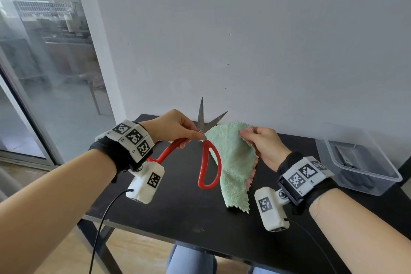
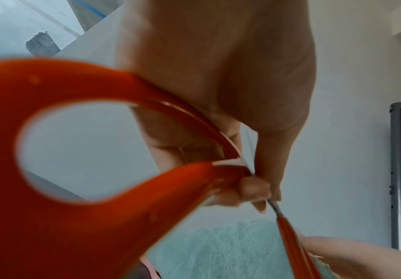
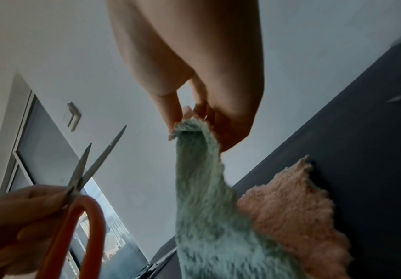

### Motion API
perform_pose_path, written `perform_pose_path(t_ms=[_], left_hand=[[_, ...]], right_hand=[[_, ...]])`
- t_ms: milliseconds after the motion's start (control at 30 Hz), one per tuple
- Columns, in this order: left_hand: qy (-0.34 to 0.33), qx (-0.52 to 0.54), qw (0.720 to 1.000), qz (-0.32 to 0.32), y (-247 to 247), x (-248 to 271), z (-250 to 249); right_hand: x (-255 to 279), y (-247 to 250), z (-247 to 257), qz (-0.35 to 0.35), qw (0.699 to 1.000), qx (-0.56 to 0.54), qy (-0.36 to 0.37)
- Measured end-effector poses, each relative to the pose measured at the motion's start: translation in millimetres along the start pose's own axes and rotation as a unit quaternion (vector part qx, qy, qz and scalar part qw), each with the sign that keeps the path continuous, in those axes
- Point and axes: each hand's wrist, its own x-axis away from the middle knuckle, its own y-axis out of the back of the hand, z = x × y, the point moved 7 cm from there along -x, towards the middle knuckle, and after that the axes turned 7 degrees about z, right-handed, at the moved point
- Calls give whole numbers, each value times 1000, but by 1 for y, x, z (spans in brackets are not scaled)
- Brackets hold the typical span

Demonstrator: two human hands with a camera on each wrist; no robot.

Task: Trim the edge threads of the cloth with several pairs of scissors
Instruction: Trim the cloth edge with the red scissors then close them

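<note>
Clear plastic bin [image 1: 378, 184] sits right of the cloth [image 1: 235, 162].

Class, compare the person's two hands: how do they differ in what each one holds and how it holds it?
The left hand grips the red-handled scissors near the pivot, outside the handle loops; the right hand pinches the green cloth by its upper edge. The scissors point up with their blades apart; the cloth hangs limp, showing a pink underside. Both hands are raised above the black table.
</note>
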Motion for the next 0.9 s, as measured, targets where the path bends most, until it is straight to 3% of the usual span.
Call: perform_pose_path(t_ms=[133, 333, 600, 767, 900], left_hand=[[-16, 19, 1000, -12, 5, 1, -7], [-35, 17, 999, -7, 10, 2, -21], [-50, 18, 999, -5, 5, 1, -36], [-66, 28, 997, -40, 8, -2, -37], [-62, -58, 993, -81, 15, -3, -32]], right_hand=[[1, 3, 8, 0, 993, 115, 9], [10, -13, 31, 68, 961, 267, 39], [23, -47, 41, 176, 977, 106, 62], [21, -49, 40, 155, 984, 55, 71], [17, -50, 39, 143, 987, 18, 66]])
